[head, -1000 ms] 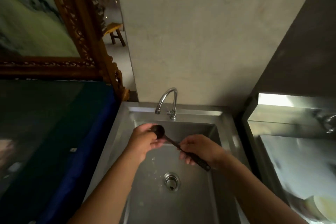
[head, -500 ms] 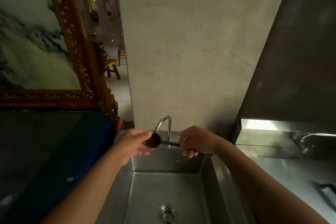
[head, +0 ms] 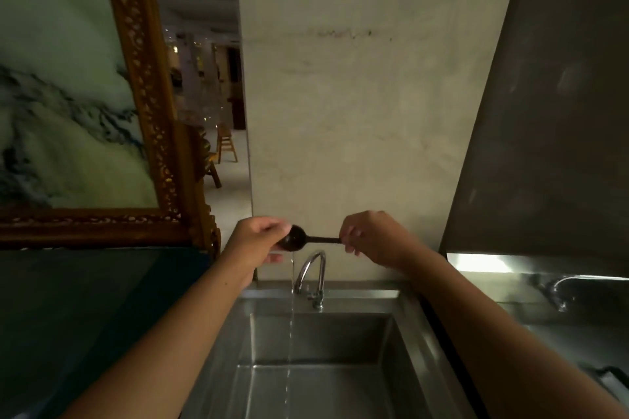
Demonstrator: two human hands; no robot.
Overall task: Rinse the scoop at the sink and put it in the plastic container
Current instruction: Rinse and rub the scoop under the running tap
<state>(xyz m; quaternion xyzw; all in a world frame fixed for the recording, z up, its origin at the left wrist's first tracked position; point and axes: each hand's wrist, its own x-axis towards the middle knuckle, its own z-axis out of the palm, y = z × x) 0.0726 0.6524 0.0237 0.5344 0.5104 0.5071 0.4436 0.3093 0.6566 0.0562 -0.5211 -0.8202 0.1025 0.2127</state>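
Since the earlier frame, both hands have risen with the scoop, which now sits above the tap spout instead of level with it, and a thin stream of water falls from the bowl into the basin. The dark, round-bowled scoop with a slim straight handle is held roughly horizontal in front of the pale wall. The left hand has its grip closed around the bowl end (fingers partly covering it). The right hand has its grip pinched on the far end of the handle, fingers curled downward. Below the scoop stands the curved chrome tap, mounted on the rear ledge of the rectangular stainless-steel sink. To the right lies a steel surface carrying a second tap. To the left hangs a painting in an ornate carved gold frame.
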